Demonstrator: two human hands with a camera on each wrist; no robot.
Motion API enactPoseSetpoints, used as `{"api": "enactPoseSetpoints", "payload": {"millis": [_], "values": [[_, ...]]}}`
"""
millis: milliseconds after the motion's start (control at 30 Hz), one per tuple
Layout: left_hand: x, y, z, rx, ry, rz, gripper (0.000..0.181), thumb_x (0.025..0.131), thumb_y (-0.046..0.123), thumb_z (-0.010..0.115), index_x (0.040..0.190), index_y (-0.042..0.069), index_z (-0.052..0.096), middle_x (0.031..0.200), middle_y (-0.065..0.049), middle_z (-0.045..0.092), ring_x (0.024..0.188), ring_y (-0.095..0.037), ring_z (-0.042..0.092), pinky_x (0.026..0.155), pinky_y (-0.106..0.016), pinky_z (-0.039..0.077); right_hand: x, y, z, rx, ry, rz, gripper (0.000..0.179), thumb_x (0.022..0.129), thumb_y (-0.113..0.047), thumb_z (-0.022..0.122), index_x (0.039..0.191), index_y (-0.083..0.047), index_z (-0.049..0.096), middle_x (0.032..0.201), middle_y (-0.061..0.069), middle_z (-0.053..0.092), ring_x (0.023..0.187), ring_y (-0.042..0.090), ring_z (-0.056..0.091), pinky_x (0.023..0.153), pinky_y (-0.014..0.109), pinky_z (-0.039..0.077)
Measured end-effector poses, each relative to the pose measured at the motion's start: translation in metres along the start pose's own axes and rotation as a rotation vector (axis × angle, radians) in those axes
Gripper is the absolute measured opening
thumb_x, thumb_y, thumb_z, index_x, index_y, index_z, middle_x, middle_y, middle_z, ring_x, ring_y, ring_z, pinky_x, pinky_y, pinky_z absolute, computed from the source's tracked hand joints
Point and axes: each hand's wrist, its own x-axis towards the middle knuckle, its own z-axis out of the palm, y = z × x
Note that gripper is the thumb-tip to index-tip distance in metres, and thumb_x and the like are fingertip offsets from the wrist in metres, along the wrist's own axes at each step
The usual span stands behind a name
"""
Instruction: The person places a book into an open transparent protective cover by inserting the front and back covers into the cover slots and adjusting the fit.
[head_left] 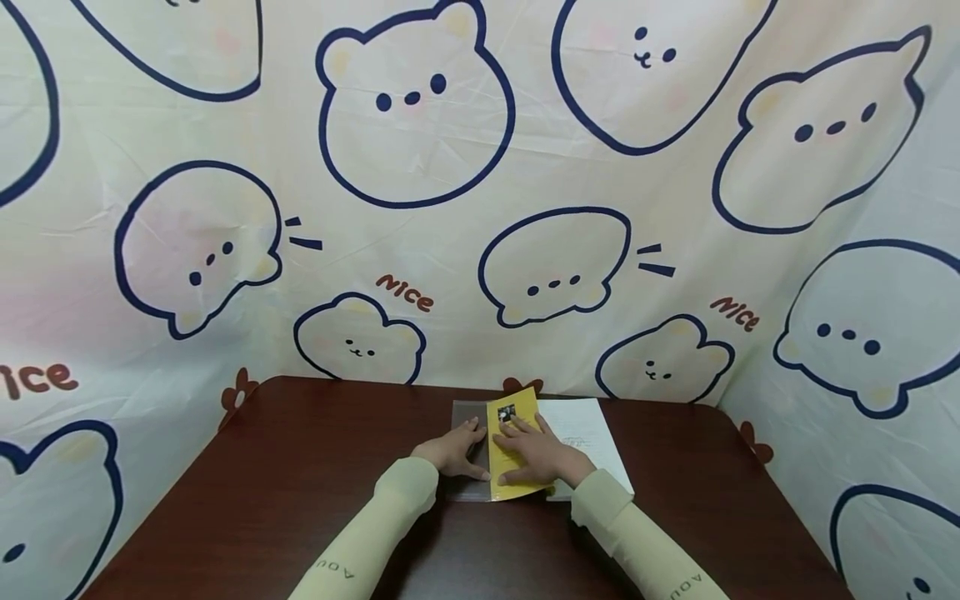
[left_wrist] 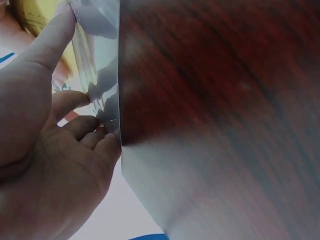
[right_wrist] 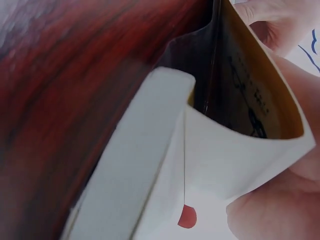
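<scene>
An open book lies at the far middle of the table, its yellow cover (head_left: 521, 490) angled over a clear plastic sleeve (head_left: 468, 410). To the right is a white page (head_left: 588, 433) with small print. My right hand (head_left: 536, 457) rests on the yellow cover with fingers spread. My left hand (head_left: 452, 452) touches the plastic at the cover's left edge, thumb and fingers apart; in the left wrist view its fingertips press the clear sheet (left_wrist: 102, 60). The right wrist view shows the thick page block (right_wrist: 132, 135) and a cover flap (right_wrist: 240, 85) standing bowed away from it.
A dark brown wooden table (head_left: 300, 467) spreads around the book. Behind it and at both sides hangs a pale curtain (head_left: 450, 250) printed with cartoon bears. The table's back edge lies just beyond the book.
</scene>
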Motion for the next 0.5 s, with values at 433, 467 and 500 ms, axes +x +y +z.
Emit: {"api": "enactPoseSetpoints", "payload": {"millis": [433, 467, 500], "values": [[0.0010, 0.0010, -0.0002, 0.009, 0.004, -0.011, 0.086, 0.087, 0.040, 0.080, 0.157, 0.010, 0.040, 0.168, -0.013, 0.024, 0.156, -0.030, 0.022, 0.122, -0.050, 0.028, 0.0039, 0.0013, 0.0022, 0.116, 0.070, 0.035, 0.094, 0.087, -0.059, 0.073, 0.154, -0.002, 0.040, 0.167, 0.016, 0.024, 0.157, 0.034, 0.014, 0.124, 0.061, 0.006], [0.0005, 0.0010, -0.0005, 0.007, 0.003, -0.012, 0.086, 0.087, 0.040, 0.081, 0.157, 0.010, 0.040, 0.168, -0.013, 0.024, 0.156, -0.031, 0.022, 0.122, -0.050, 0.028, 0.0041, 0.0017, 0.0025, 0.120, 0.073, 0.033, 0.094, 0.087, -0.059, 0.073, 0.154, -0.003, 0.041, 0.167, 0.016, 0.024, 0.157, 0.035, 0.013, 0.124, 0.061, 0.007], [0.0000, 0.0011, -0.0009, 0.004, 0.001, -0.013, 0.086, 0.087, 0.039, 0.081, 0.157, 0.010, 0.040, 0.168, -0.013, 0.024, 0.156, -0.031, 0.022, 0.122, -0.050, 0.028, 0.0045, 0.0023, 0.0029, 0.122, 0.077, 0.028, 0.093, 0.087, -0.058, 0.073, 0.154, -0.003, 0.041, 0.167, 0.016, 0.023, 0.157, 0.035, 0.013, 0.124, 0.061, 0.007]]}}
